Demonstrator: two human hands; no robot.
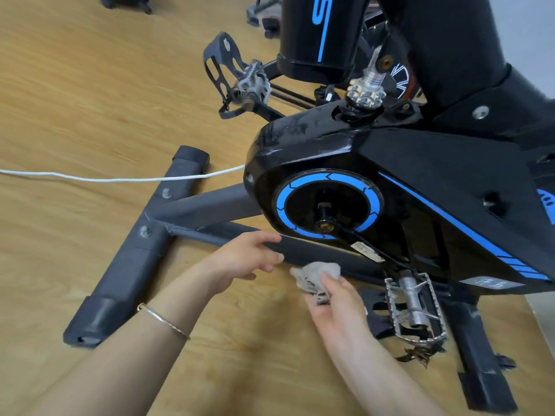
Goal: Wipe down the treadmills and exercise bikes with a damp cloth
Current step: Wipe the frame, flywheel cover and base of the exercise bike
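The exercise bike (420,181) fills the right of the frame: a glossy black plastic casing with a blue ring, on matte grey square tubes over a wood-grain floor (90,85). At lower centre the left hand (249,259) curls its fingers over the low grey bar (315,250). Just to its right, the right hand (333,307) pinches a crumpled pale cloth (315,274) at the bar's lower edge, beside the toothed metal pedal (414,310).
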